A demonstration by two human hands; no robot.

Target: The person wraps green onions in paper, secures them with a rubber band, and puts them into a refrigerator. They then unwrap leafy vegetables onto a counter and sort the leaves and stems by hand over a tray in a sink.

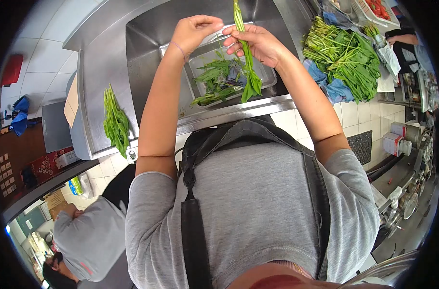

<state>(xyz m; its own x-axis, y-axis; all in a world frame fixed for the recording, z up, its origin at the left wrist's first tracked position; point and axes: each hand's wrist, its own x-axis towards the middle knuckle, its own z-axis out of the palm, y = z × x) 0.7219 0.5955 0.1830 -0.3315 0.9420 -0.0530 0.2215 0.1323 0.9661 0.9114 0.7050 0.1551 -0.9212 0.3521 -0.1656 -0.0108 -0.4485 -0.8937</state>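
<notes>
My right hand (258, 43) grips a small bunch of leafy greens with long pale-green stems (245, 45), held upright over the sink, leaves hanging down. Close by on the left, my left hand (197, 34) has thumb and fingertips pinched together. A thin green strand shows just beside those fingertips; whether they hold it is unclear. Below both hands, a clear plastic tub (190, 79) sits in the metal sink (152, 48), with loose leaves and stem pieces (217, 79) inside.
On the left counter (101, 62) lies a small bunch of greens (115, 118). A large heap of greens (342, 58) rests on blue plastic at right. A white basket of red items (377, 12) stands behind it. One person (91, 241) is at lower left; another person's arm (405, 39) shows far right.
</notes>
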